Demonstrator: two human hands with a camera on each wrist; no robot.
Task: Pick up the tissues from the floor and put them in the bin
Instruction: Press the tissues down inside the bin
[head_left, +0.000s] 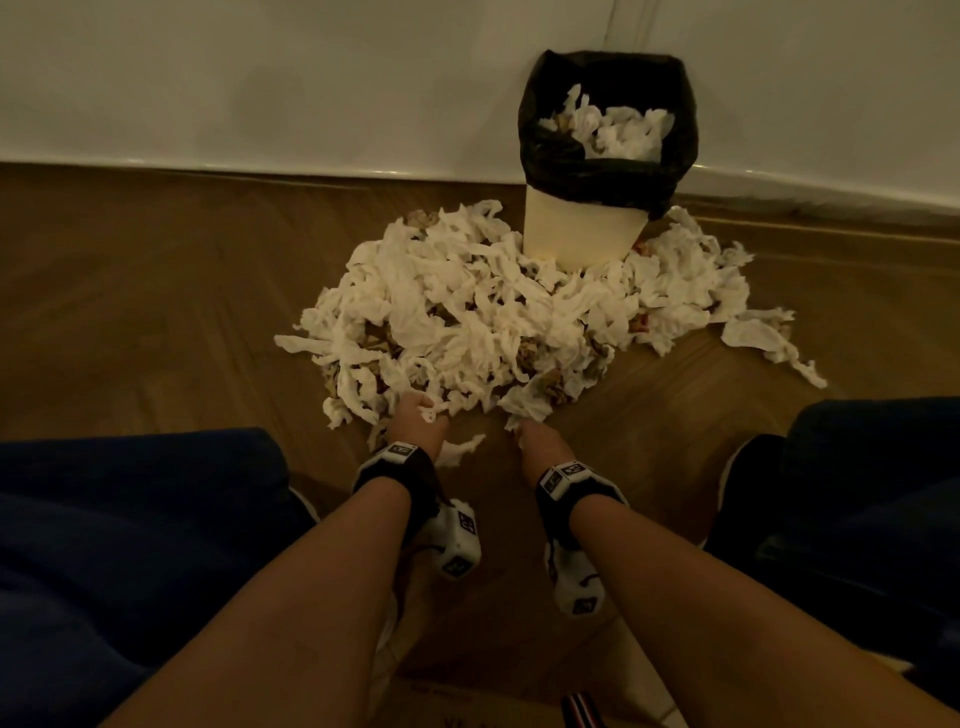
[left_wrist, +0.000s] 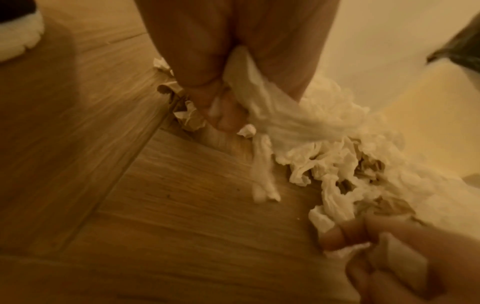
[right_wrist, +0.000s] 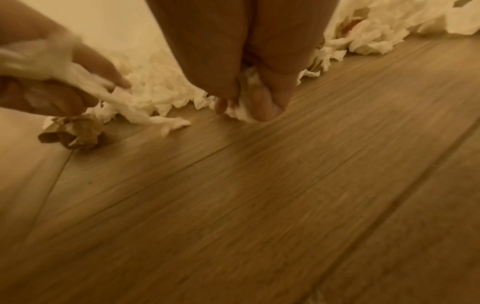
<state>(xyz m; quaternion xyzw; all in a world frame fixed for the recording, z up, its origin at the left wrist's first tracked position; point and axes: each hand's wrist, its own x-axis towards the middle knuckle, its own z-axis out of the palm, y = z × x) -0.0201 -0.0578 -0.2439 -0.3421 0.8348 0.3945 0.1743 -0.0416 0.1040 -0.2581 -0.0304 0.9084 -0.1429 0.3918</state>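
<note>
A big heap of crumpled white tissues lies on the wooden floor in front of the bin, a cream tub lined with a black bag and holding several tissues. My left hand grips a bunch of tissues at the heap's near edge. My right hand reaches down beside it and pinches a tissue against the floor. In the left wrist view the right hand shows at the lower right, its fingers curled round tissue. In the right wrist view the left hand holds its bunch at the left.
The bin stands against a white wall. My knees in dark trousers flank both arms, and a dark shoe rests on the right. A brown crumpled paper ball lies by the left hand. Bare wooden floor spreads left of the heap.
</note>
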